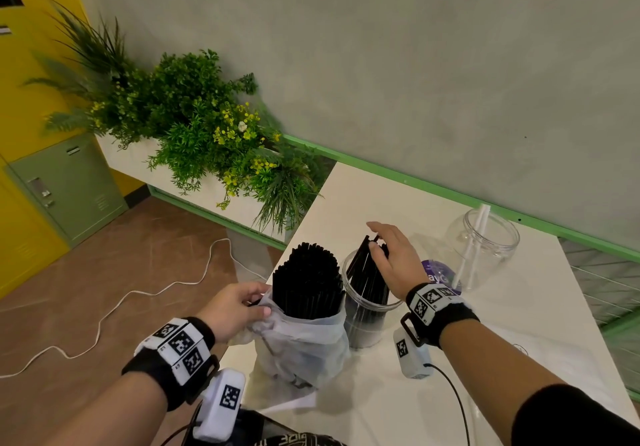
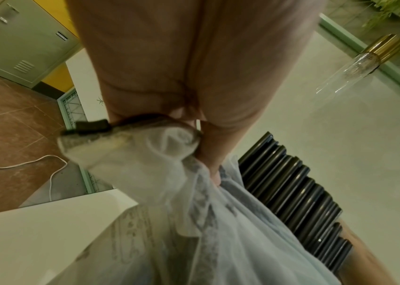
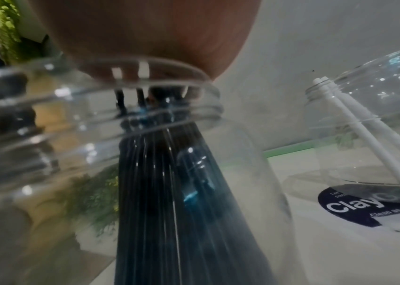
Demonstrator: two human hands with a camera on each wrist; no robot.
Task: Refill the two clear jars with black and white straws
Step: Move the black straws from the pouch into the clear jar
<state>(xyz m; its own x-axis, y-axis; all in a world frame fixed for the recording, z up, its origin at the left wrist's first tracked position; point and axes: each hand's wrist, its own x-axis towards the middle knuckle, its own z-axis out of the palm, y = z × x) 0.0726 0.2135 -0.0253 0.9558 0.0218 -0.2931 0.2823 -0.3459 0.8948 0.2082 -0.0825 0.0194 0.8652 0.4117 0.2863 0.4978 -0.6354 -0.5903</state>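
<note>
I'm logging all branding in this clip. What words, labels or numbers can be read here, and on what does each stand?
"Clay": on the round dark sticker on the white table, partly under the far clear jar; the word runs on, cut off.
"clean as you": smaller line below on that sticker, blurred and uncertain.
Two tiny lines above "Clay": unreadable.
Faded print on the plastic bag of black straws: unreadable.
Wristband tags: square code patterns; small marks beside them are illegible.

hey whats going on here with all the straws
A person is refilling straw jars on a white table. The left hand grips a plastic bag packed with black straws. The right hand rests on black straws standing in the near jar. The far jar holds only a couple of white straws.
</note>
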